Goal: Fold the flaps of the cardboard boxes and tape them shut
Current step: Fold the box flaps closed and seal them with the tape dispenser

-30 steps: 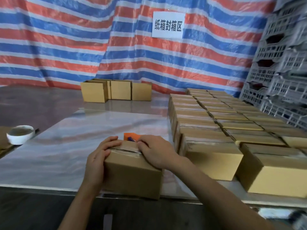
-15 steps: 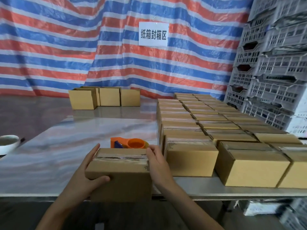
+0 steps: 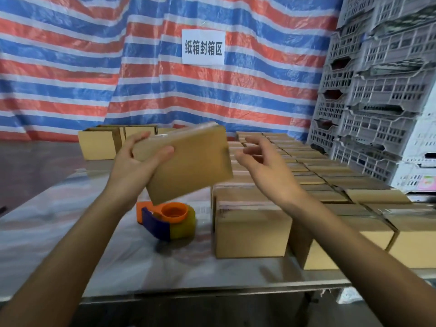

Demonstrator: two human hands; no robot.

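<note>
Box point(image 3: 188, 161) hangs tilted above the tape dispenser point(image 3: 169, 220), its left end gripped by the left hand point(image 3: 134, 166); the right hand point(image 3: 264, 166) hovers just beside it, fingers loosely spread, holding nothing. Likely bound for the sealed boxes point(image 3: 252, 230) on the right, it wants that free hand steadying its far end, then setting down square

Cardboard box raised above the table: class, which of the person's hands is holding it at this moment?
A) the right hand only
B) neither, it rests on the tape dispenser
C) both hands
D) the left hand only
D: the left hand grips the tilted cardboard box at its left end, while the right hand is open beside the box, not touching it.
</note>
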